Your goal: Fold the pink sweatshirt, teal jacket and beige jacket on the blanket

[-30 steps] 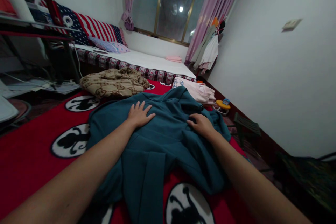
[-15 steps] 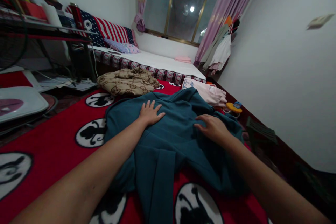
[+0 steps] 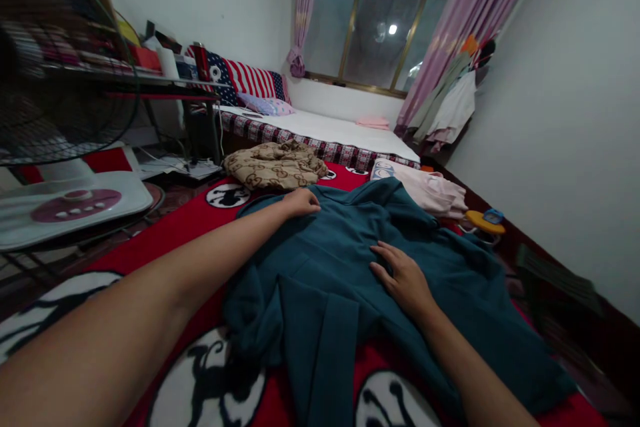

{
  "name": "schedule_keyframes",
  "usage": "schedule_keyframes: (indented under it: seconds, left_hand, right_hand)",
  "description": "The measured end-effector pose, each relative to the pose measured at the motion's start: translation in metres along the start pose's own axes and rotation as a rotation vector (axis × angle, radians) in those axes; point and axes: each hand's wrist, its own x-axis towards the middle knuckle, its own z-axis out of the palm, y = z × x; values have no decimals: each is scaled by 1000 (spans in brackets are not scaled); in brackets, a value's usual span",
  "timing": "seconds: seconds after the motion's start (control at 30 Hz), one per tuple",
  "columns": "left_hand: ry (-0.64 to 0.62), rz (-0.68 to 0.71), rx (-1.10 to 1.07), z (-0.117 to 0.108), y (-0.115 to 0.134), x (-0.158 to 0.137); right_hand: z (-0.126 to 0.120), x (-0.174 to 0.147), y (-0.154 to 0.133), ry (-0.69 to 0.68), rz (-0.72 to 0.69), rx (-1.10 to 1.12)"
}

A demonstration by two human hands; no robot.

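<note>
A teal long-sleeved garment [image 3: 330, 253] is spread over the red blanket, with one sleeve [image 3: 335, 347] lying down toward me and more cloth stretching out to the right. My left hand [image 3: 301, 202] is at the garment's far left edge, its fingers bent down and together on the cloth; the fingertips are partly hidden. My right hand [image 3: 404, 277] rests on the middle of the garment, fingers stretched out and slightly apart, holding nothing.
Beyond the garment lie a brown patterned cloth bundle [image 3: 277, 165] and a folded pale pink garment [image 3: 425, 187]. A fan [image 3: 65, 80] stands at left beside a cluttered desk [image 3: 165, 77]. A yellow stool [image 3: 485, 221] and a dark green stool [image 3: 557, 277] are on the right.
My left hand has gone from lying spread on the cloth to bent fingers at its far left edge. My right hand has flattened out. The cloth at right now spreads wider; the view has turned left.
</note>
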Motion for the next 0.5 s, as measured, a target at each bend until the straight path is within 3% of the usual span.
schedule_keyframes:
  seconds: [0.1, 0.23, 0.37, 0.5]
  left_hand:
    - [152, -138, 47, -14, -19, 7]
    - [229, -223, 100, -9, -23, 14]
    - [264, -155, 160, 2, -13, 19]
    - [311, -23, 222, -11, -20, 14]
  right_hand:
    - [2, 0, -1, 26, 17, 23]
    - [3, 0, 1, 88, 62, 50]
    - [3, -1, 3, 113, 89, 71]
    - [0, -3, 1, 89, 97, 83]
